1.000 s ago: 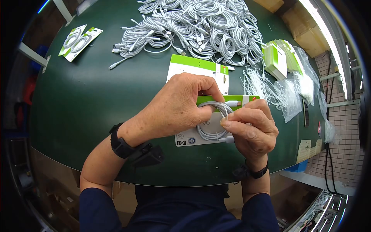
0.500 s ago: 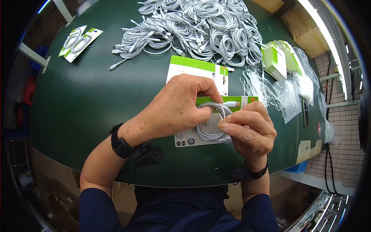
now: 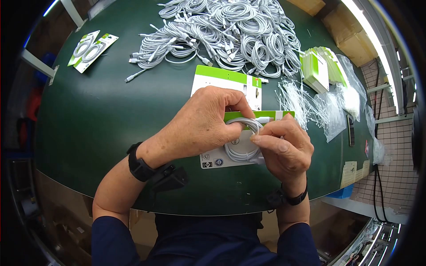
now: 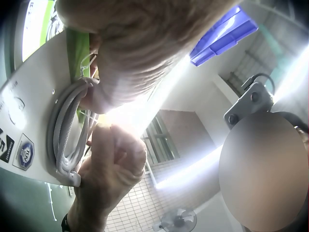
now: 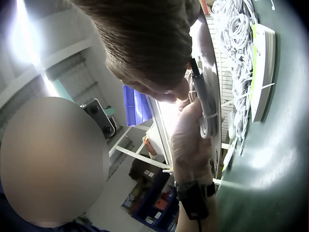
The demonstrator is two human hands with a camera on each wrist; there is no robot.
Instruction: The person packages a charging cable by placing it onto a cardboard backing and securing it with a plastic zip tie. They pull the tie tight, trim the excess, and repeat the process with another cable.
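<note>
A coiled grey-white USB cable (image 3: 237, 156) lies against a white and green packaging card (image 3: 208, 156), held just above the table. My left hand (image 3: 206, 119) grips the coil and card at their upper left, thumb and index finger curved round the cable. From the right, my right hand (image 3: 289, 146) pinches a thin white cable tie (image 4: 88, 115) at the coil's upper right side, thumb against index finger. The tie's end is hidden by the fingertips. One white plug sticks out along the card's green strip; the lower plug is partly behind my right hand.
A large heap of coiled cables (image 3: 235, 31) covers the back. Behind my left hand lies a stack of cards (image 3: 222, 73). Loose cable ties (image 3: 295, 99), a plastic bag (image 3: 333, 117) and more cards (image 3: 316, 71) sit to the right. Two carded cables (image 3: 95, 48) lie back left.
My right hand has shifted slightly left and down, closer in against the coil. The card has slid a little left and down; my left hand keeps its hold.
</note>
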